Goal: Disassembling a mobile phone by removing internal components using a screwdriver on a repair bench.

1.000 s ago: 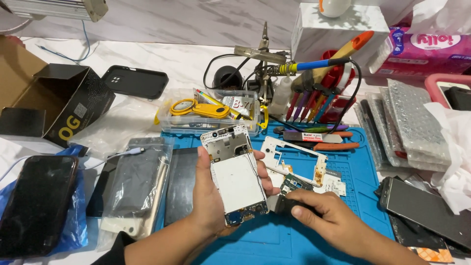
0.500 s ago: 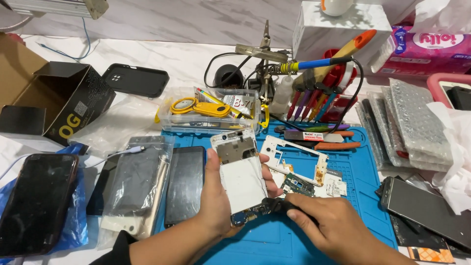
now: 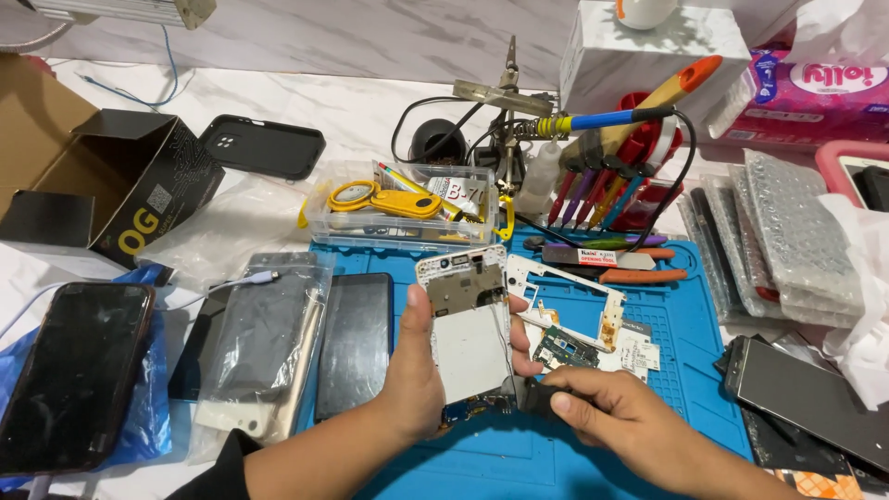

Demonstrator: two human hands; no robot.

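The left hand (image 3: 412, 384) held an opened phone (image 3: 468, 333) above the blue mat (image 3: 685, 343) — its grip closed around the phone's sides, thumb on the left edge, fingertips on the right. The right hand (image 3: 611, 417) pinched a small black tool (image 3: 535, 396) against the phone's lower right corner, grip narrow. Just beside the phone, to its right, lay a white frame (image 3: 565, 296) and a small circuit board (image 3: 563, 348). A dark phone (image 3: 354, 343) lay on the mat's left side. A clear plastic box (image 3: 403, 218) stood on the bench beyond — behind the mat.
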